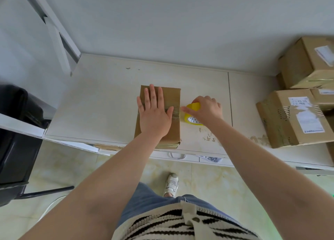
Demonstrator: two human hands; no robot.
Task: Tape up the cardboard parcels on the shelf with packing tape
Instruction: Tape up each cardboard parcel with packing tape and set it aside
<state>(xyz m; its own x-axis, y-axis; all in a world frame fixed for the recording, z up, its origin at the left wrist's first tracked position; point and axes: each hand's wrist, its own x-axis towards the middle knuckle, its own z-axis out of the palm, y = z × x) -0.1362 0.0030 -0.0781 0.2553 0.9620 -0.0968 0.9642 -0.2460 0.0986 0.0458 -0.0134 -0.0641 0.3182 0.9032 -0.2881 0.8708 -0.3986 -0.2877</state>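
One parcel (159,113), long axis front-to-back, under flat left hand (154,113); right hand (206,109) clutching tape roll (193,114).

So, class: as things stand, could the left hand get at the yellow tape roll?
Probably yes. The left hand lies flat on the small parcel, and the tape roll sits just beside it, but the right hand already covers the roll in its grip.

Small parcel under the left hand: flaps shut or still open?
Shut. The small parcel lies flat on the shelf top, a tape band across its top; left hand presses flat on it, no flap raised.
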